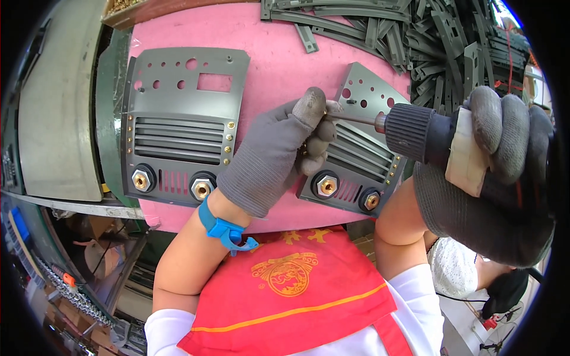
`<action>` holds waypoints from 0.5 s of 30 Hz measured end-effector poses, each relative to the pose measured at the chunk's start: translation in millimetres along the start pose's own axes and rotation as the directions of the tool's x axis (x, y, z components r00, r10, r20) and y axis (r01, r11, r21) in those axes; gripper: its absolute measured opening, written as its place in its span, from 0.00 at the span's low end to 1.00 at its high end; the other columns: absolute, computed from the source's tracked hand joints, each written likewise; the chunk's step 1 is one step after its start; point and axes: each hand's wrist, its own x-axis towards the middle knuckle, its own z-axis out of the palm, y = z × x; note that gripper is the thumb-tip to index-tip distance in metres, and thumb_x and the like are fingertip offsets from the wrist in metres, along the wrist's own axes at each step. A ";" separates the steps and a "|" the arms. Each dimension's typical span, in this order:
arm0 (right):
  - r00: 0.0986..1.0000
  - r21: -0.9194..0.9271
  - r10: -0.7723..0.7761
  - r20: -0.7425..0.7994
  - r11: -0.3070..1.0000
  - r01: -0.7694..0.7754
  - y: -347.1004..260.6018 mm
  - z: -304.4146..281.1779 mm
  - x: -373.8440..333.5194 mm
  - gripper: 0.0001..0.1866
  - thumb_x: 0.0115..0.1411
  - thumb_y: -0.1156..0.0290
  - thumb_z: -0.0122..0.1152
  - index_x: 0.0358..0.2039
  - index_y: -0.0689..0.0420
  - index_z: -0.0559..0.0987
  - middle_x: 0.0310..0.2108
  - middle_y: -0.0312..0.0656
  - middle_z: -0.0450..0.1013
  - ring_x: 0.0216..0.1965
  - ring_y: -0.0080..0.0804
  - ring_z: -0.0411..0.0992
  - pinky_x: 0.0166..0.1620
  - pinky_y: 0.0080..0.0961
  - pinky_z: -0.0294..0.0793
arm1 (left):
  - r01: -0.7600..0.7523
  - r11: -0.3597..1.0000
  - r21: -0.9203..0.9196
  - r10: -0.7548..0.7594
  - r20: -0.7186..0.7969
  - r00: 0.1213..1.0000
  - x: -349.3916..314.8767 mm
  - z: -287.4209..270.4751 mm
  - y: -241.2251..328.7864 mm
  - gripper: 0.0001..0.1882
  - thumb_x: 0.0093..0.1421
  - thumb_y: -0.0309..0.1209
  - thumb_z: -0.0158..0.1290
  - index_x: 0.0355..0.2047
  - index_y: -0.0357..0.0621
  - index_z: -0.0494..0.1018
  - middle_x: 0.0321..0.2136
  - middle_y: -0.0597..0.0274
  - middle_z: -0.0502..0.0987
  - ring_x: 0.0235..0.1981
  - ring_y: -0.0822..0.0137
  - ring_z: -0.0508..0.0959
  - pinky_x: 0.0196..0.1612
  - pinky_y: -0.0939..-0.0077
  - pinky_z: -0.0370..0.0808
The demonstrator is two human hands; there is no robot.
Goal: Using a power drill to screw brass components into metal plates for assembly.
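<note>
My right hand (pixel 496 196), in a grey work glove, grips an electric screwdriver (pixel 415 133) with a ribbed black collar and a pale wrap on its body. Its thin metal bit points left, to the fingertips of my gloved left hand (pixel 267 151). Thumb and finger of that hand pinch at the bit's tip; what sits between them is hidden. Beneath lies a tilted grey metal panel (pixel 371 98) with holes, slats and two round brass-centred fittings, partly covered by my left hand. A similar panel (pixel 160 104) lies to the left, brass screws along both sides of its slats.
Both panels rest on a pink work surface (pixel 279 65). Loose grey metal strips (pixel 436 44) are heaped at the far right. A box of small brass-coloured parts (pixel 122 7) stands at the far left. Another person (pixel 454 267) is partly visible at lower right.
</note>
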 end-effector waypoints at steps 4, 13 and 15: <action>0.816 0.795 -0.426 -0.392 0.290 0.533 60.7 23.3 20.4 0.06 0.48 0.80 0.49 0.23 0.51 0.67 0.21 0.27 0.62 0.22 0.18 0.57 0.33 0.22 0.58 | 0.079 0.996 0.037 -0.078 -0.042 0.996 -0.9 6.2 1.0 0.27 0.61 0.55 0.50 0.37 0.40 0.74 0.22 0.71 0.68 0.19 0.80 0.64 0.21 0.86 0.62; 0.831 0.520 -0.504 -0.237 0.656 0.546 63.2 23.5 26.4 0.07 0.55 0.68 0.46 0.27 0.57 0.69 0.23 0.33 0.62 0.24 0.23 0.58 0.34 0.28 0.58 | -0.011 0.975 0.224 0.036 -0.106 0.994 -8.6 16.7 4.0 0.29 0.64 0.54 0.47 0.49 0.38 0.72 0.22 0.75 0.64 0.20 0.81 0.61 0.22 0.87 0.61; 0.841 0.436 -0.505 -0.196 0.723 0.536 64.8 22.8 25.4 0.10 0.56 0.65 0.45 0.27 0.58 0.70 0.23 0.35 0.62 0.25 0.25 0.58 0.34 0.29 0.58 | -0.053 0.918 0.392 0.137 -0.189 0.972 -11.3 16.8 6.8 0.27 0.63 0.48 0.50 0.51 0.37 0.71 0.21 0.76 0.62 0.20 0.81 0.60 0.22 0.86 0.60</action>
